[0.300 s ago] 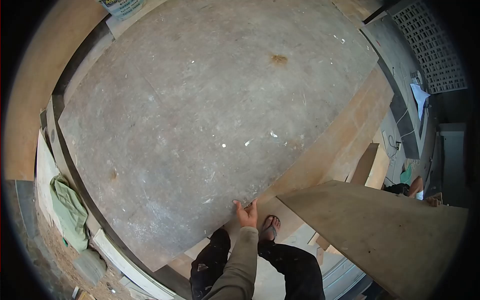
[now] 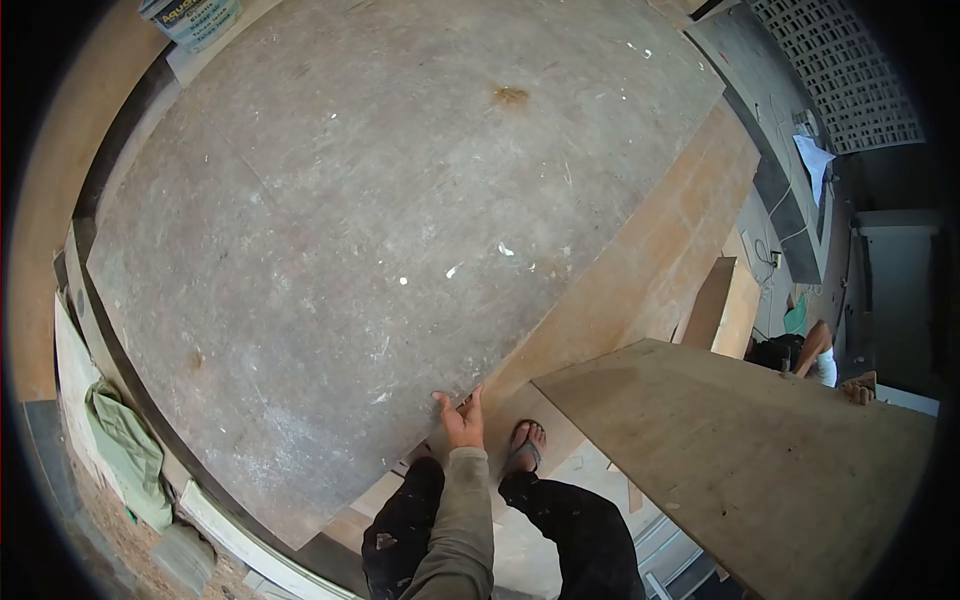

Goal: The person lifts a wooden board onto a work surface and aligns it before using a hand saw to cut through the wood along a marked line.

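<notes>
The large grey board fills the middle of my view and reaches from just in front of the legs to the far edge. I have my left hand on its near edge, a little right of the board's near corner. The thumb stands apart from the fingers and lies on the top face, and the edge sits between them in what I take for a loose, half-closed grip. The other fingers are partly hidden. My right hand is out of view, so I cannot tell its state.

I judge the board stiff and heavy for one hand, with dust that could let a thumb slide. I'd favour two holds spread wide along the near edge, palms under, thumbs on top.

A tan board shows from beneath along its right side. Farther right and near, a smaller board slants past the sandalled foot, with a co-worker's hand at its edge. A tub stands far left; green cloth lies near left.
</notes>
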{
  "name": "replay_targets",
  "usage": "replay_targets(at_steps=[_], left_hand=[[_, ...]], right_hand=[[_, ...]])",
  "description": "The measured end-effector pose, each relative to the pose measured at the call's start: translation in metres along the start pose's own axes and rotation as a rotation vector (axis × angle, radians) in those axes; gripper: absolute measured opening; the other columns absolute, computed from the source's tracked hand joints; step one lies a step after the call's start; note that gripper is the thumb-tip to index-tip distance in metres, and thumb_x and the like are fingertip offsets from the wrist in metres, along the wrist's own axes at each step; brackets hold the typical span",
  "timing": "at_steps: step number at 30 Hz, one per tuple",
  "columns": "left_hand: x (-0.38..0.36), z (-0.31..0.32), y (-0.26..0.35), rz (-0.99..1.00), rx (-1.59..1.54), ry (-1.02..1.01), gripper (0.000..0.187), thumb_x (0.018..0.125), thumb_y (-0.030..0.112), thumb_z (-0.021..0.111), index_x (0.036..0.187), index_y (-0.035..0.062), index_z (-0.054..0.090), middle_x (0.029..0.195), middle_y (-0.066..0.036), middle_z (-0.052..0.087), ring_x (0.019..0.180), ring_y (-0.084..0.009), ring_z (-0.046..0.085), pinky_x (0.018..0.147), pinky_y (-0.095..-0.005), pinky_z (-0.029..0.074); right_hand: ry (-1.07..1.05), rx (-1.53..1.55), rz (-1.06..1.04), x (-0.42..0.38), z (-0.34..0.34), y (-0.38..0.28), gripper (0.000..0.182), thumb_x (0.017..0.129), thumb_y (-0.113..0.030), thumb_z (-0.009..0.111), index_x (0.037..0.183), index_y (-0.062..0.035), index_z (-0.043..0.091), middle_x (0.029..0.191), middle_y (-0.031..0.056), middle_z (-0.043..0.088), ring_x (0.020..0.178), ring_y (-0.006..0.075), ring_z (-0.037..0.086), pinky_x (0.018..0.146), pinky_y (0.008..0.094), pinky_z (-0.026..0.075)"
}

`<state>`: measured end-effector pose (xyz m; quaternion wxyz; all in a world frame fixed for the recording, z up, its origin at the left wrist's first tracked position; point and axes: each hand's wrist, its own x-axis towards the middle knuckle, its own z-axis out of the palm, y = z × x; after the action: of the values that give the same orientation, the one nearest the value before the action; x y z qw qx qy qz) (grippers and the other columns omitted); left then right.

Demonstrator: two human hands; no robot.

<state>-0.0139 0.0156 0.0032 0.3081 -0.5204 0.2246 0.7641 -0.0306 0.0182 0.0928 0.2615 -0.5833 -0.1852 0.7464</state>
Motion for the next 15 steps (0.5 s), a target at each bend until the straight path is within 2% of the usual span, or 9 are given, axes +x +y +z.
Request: replay_targets(at_steps=[1,2,6,8,9,11,13,14,15], left_hand=[[0.000,0.000,0.003,0.001,-0.016,-0.007,0.061,0.098,0.042,0.058,0.138,-0.0024,0.048,0.141,-0.018,0.051,0.131,-0.0340,0.045,0.114,-0.0580,0.036],[-0.001,-0.001,0.005,0.004,-0.032,-0.013,0.061,0.098,0.042,0.058,0.137,-0.0031,0.048,0.141,-0.018,0.052,0.130,-0.0342,0.046,0.114,-0.0577,0.037],[0.002,-0.043,0.011,-0.007,0.020,-0.028,0.058,0.098,0.040,0.060,0.138,0.0004,0.048,0.142,-0.016,0.052,0.129,-0.0355,0.047,0.115,-0.0618,0.033],[0.020,-0.067,0.005,0.206,0.502,-0.276,0.054,0.098,0.039,0.058,0.136,0.0005,0.051,0.140,-0.016,0.054,0.128,-0.0355,0.049,0.115,-0.0613,0.033],[0.019,-0.061,0.006,0.205,0.499,-0.279,0.054,0.098,0.039,0.058,0.136,0.0005,0.051,0.140,-0.016,0.054,0.128,-0.0355,0.049,0.115,-0.0613,0.033],[0.004,-0.030,0.008,-0.004,-0.007,-0.083,0.052,0.099,0.038,0.058,0.135,0.0005,0.052,0.140,-0.015,0.054,0.129,-0.0350,0.048,0.115,-0.0618,0.032],[-0.003,-0.015,0.003,-0.013,-0.092,-0.034,0.054,0.099,0.038,0.057,0.135,-0.0011,0.051,0.141,-0.018,0.053,0.133,-0.0346,0.046,0.117,-0.0606,0.030],[-0.005,-0.010,0.000,-0.010,-0.173,0.017,0.055,0.100,0.038,0.057,0.136,-0.0027,0.050,0.143,-0.020,0.051,0.136,-0.0343,0.043,0.118,-0.0594,0.029],[-0.003,-0.007,-0.003,-0.020,-0.175,0.015,0.055,0.100,0.038,0.057,0.136,-0.0027,0.050,0.143,-0.020,0.051,0.136,-0.0343,0.043,0.118,-0.0594,0.029]], right_hand=[[0.059,-0.142,-0.011,-0.012,0.012,-0.021,0.069,0.100,-0.043,0.056,0.149,-0.0006,0.031,0.139,0.0186,0.052,0.123,0.0304,0.053,0.107,0.0392,0.043],[0.062,-0.136,-0.007,-0.011,0.005,-0.016,0.069,0.100,-0.043,0.056,0.149,-0.0006,0.031,0.139,0.0186,0.052,0.123,0.0304,0.053,0.107,0.0392,0.043],[0.110,-0.449,0.091,0.003,-0.033,0.032,0.064,0.102,-0.039,0.054,0.147,0.0007,0.032,0.137,0.0205,0.051,0.121,0.0325,0.054,0.104,0.0400,0.043],[0.121,-0.537,0.097,0.005,-0.041,0.032,0.063,0.102,-0.038,0.053,0.147,0.0010,0.032,0.136,0.0209,0.051,0.120,0.0330,0.054,0.104,0.0402,0.043],[0.053,-0.454,0.054,0.002,-0.040,0.030,0.061,0.102,-0.037,0.053,0.146,0.0010,0.033,0.136,0.0207,0.051,0.121,0.0328,0.053,0.104,0.0398,0.043],[-0.072,-0.283,-0.028,-0.010,-0.038,0.022,0.059,0.102,-0.035,0.054,0.144,0.0010,0.034,0.137,0.0202,0.051,0.122,0.0324,0.053,0.104,0.0391,0.043],[-0.189,-0.127,-0.121,-0.013,-0.049,0.015,0.056,0.102,-0.034,0.055,0.142,0.0009,0.036,0.137,0.0198,0.051,0.123,0.0320,0.052,0.104,0.0384,0.043],[-0.180,-0.136,-0.129,0.013,-0.065,0.035,0.056,0.102,-0.034,0.055,0.142,0.0009,0.036,0.137,0.0198,0.051,0.123,0.0320,0.052,0.104,0.0384,0.043],[-0.380,-0.011,-0.329,0.061,-0.087,0.081,0.058,0.102,-0.031,0.056,0.145,0.0008,0.033,0.138,0.0198,0.050,0.123,0.0315,0.052,0.104,0.0389,0.043]])
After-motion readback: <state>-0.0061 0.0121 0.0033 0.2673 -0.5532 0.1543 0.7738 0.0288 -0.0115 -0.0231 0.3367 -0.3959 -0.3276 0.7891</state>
